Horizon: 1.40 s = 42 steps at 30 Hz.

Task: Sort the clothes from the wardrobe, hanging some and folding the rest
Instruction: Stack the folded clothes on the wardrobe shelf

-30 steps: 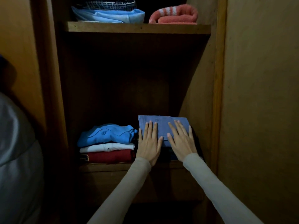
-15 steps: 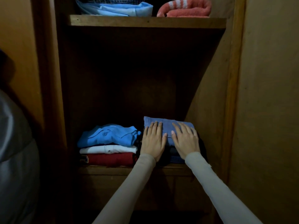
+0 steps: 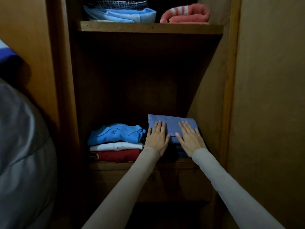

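Note:
A folded slate-blue garment [image 3: 171, 123] lies on top of a dark pile at the right of the wardrobe's lower shelf [image 3: 115, 165]. My left hand [image 3: 157, 138] and my right hand [image 3: 190, 139] both rest flat on it, fingers straight and pointing inward. To its left stands a second pile: a bright blue polo shirt [image 3: 115, 133] over a white garment [image 3: 115, 146] over a dark red one [image 3: 118, 155]. The dark clothes under my hands are mostly hidden.
The upper shelf [image 3: 151, 28] carries a light blue folded garment [image 3: 122, 15] under a checked one, and a rolled pink towel [image 3: 186, 14]. Wooden wardrobe walls stand close on both sides. A grey padded garment [image 3: 24, 154] hangs at the left.
Both hands stay flat on the slate-blue garment; my right hand has spread a little further from the left. The view has shifted slightly.

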{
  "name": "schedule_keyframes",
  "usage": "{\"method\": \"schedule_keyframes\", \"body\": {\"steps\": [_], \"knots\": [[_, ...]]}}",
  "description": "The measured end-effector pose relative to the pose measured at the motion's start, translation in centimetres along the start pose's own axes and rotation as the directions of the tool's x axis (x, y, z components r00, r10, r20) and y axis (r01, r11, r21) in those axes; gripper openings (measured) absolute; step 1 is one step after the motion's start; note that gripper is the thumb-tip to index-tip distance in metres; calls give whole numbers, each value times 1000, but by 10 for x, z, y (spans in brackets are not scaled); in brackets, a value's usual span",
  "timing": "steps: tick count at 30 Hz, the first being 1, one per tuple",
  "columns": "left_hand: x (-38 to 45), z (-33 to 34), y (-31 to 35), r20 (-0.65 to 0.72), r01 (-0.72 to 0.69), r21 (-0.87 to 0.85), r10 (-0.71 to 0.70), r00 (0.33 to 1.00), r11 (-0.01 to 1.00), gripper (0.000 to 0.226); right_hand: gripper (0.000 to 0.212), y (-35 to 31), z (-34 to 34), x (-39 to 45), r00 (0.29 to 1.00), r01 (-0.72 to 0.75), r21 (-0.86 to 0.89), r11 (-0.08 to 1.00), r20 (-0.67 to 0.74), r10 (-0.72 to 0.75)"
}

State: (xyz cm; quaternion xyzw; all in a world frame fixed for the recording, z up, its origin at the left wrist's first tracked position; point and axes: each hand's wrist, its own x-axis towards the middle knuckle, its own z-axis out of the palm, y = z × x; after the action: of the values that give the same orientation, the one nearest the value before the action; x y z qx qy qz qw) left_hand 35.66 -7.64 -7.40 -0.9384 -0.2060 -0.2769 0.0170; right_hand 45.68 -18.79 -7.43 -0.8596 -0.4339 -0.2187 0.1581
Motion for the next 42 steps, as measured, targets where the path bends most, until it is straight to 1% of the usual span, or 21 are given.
{"method": "schedule_keyframes", "body": {"steps": [4, 8, 12, 19, 25, 29, 32, 36, 38, 40, 42], "knots": [[-32, -15, 2, 40, -33, -30, 34, 999, 999, 58, 58, -13, -12, -28, 996, -59, 4, 998, 66, 58], [-69, -33, 0, 70, -53, -66, 58, 996, 996, 58, 59, -30, -28, -60, 992, -108, 3, 994, 73, 107], [-104, -52, -4, 78, -87, -128, 97, 992, 988, 57, 58, -48, -48, -97, 989, -138, 0, 990, 55, 138], [-188, -78, 0, 130, -153, -306, 200, 971, 940, 55, 56, -84, -97, -197, 973, -232, 16, 973, 3, 232], [-239, -89, 33, 180, -210, -424, 309, 934, 881, 54, 55, -91, -148, -272, 944, -330, -101, 939, -55, 326], [-256, -95, 75, 160, -239, -516, 366, 917, 823, 56, 54, -80, -194, -312, 921, -382, -189, 905, -161, 355], [-264, -100, 115, 133, -287, -572, 433, 892, 768, 57, 51, -67, -231, -335, 901, -400, -324, 857, -310, 303], [-270, -109, 175, 93, -347, -642, 519, 850, 683, 59, 53, -39, -274, -359, 846, -456, -454, 766, -488, 215], [-273, -113, 206, 53, -369, -678, 543, 838, 635, 61, 58, -22, -294, -369, 810, -488, -484, 726, -562, 169], [-275, -118, 235, -2, -420, -689, 578, 816, 591, 63, 64, -7, -313, -377, 760, -540, -469, 699, -628, 167], [-274, -124, 262, -75, -476, -695, 604, 794, 539, 64, 68, 7, -332, -383, 711, -564, -410, 716, -682, 170]]}}
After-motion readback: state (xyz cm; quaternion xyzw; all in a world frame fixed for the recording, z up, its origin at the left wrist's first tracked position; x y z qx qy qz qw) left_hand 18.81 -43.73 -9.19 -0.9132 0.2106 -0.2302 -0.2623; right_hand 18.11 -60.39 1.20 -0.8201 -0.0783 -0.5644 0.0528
